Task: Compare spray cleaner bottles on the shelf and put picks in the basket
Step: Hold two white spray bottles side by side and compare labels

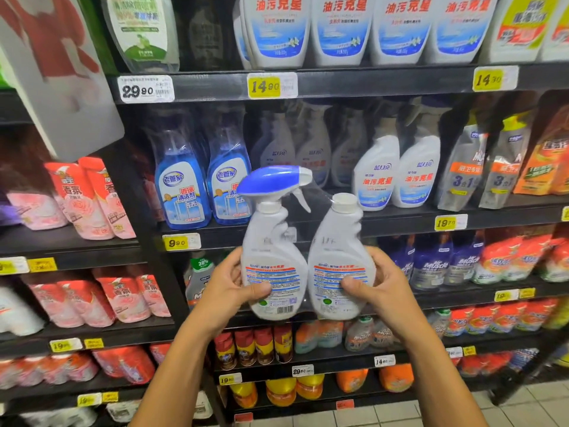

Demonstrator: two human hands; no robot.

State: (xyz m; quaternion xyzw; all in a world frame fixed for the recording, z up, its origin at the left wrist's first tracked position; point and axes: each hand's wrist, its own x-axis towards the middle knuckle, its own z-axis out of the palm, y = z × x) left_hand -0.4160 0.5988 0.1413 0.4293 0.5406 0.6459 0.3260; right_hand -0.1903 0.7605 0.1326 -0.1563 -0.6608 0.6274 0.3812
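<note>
Holding two white cleaner bottles side by side, back labels toward the camera, in front of the shelf (308, 83): left hand (226, 288) grips the trigger-spray bottle (271, 251), right hand (380, 288) grips the capped bottle (340, 257), each with the thumb on the label and fingers wrapped behind. Likely rigid, smooth plastic and fairly heavy if full, so grip the lower body or neck, not the trigger. Both forearms reach up and forward; basket not in view.

two upright white bottles (308, 257), touching
</note>
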